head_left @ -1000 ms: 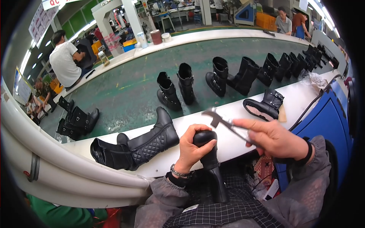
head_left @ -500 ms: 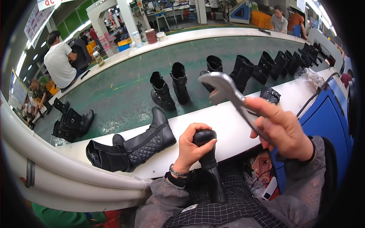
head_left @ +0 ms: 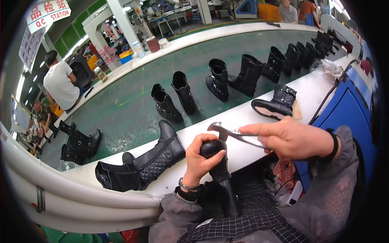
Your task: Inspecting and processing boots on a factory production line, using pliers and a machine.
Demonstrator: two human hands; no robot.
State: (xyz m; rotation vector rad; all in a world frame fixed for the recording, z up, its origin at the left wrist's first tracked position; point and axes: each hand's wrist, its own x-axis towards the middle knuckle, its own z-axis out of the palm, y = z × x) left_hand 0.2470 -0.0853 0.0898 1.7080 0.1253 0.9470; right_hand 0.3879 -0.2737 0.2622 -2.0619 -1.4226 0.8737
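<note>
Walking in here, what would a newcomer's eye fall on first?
Near the middle, the hammer in the right hand, its head close to the rounded end of a black boot gripped in the left hand. Next, the row of boots standing on the green surface, stretching toward the upper right, and the blue cabinet at the right.

A smooth black boot (head_left: 220,174) points its rounded toe upward within the left fingers (head_left: 199,142), its shaft running down below them. A grey metal hammer (head_left: 235,135) slants from the right fingers (head_left: 259,129), head beyond their tips, near the toe.
</note>
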